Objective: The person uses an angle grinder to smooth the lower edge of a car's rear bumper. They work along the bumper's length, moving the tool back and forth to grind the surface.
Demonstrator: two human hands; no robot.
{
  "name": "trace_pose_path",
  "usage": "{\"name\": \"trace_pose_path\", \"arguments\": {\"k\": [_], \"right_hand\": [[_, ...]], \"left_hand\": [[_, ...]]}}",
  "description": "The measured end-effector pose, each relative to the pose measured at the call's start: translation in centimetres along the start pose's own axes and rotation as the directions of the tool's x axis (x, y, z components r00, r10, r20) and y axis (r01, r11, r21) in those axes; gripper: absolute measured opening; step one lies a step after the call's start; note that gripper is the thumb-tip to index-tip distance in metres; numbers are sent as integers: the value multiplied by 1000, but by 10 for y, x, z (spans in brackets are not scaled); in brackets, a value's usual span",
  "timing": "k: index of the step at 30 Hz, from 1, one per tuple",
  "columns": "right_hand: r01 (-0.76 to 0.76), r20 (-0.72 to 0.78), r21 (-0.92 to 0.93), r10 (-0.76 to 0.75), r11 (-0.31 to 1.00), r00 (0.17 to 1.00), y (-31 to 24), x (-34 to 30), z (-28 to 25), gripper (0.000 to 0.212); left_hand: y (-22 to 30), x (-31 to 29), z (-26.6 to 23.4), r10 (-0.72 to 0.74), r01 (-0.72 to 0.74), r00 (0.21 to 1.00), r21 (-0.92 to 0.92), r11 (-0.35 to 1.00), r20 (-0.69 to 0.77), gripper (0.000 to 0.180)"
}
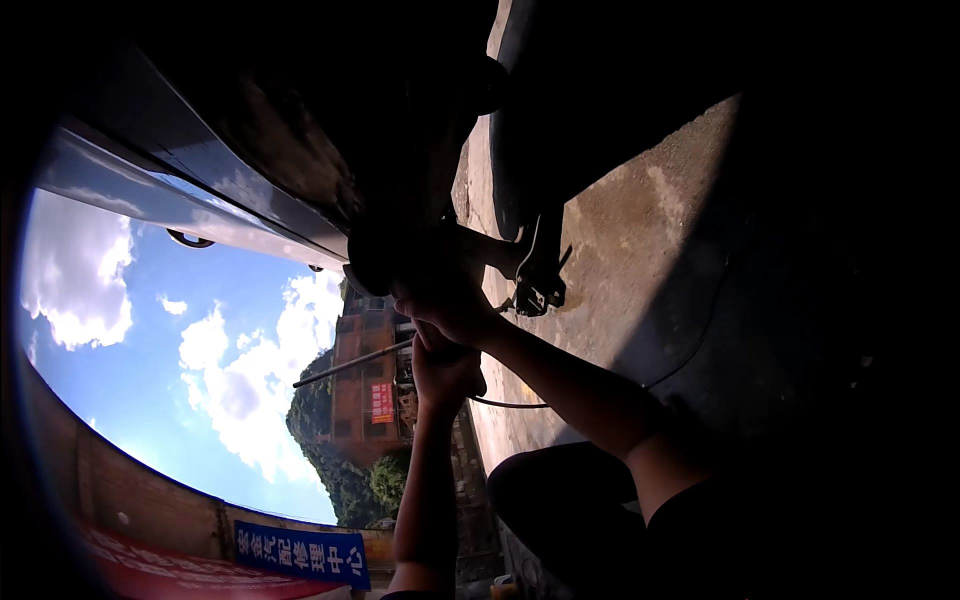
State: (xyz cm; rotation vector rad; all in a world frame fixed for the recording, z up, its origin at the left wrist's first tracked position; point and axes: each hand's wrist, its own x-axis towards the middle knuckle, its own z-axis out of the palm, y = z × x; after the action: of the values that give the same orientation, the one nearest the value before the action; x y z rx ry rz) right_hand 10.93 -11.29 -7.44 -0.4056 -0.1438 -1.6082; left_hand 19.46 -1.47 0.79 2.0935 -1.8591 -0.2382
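Observation:
My left hand (446,376) is closed, with a thin straight rod (350,366) sticking out to the left from beside its fingers. Just above it, touching it, my right hand (455,308) is raised against a dark rounded part (372,262) under the vehicle. Its fingers are curled, but deep shadow hides what they grip. A dark cable or hose (512,405) runs from near my left hand behind my right forearm. Close to the right hand is a dark metal bracket-like piece (540,285), seen mostly in outline.
The vehicle's shiny body panel (230,175) and its black underside fill the upper left. Sunlit concrete (640,185) lies to the right, partly in shadow. My bent knee (560,480) is below. A brick building (352,400) and a blue banner (300,553) stand beyond.

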Motion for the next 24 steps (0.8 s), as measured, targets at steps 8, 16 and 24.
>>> {"name": "trace_pose_path", "arguments": {"k": [8,16,24], "right_hand": [[212,-79,63,-207,975,975,-19,14,4,36],[-29,137,407,-29,913,990,18,7,-6,18],[-202,227,543,89,815,970,22,24,-11,25]], "left_hand": [[50,21,-5,24,-28,999,172,985,23,47],[12,-6,19,19,32,980,249,968,-199,55],[45,2,32,77,82,956,512,855,-281,55]]}}
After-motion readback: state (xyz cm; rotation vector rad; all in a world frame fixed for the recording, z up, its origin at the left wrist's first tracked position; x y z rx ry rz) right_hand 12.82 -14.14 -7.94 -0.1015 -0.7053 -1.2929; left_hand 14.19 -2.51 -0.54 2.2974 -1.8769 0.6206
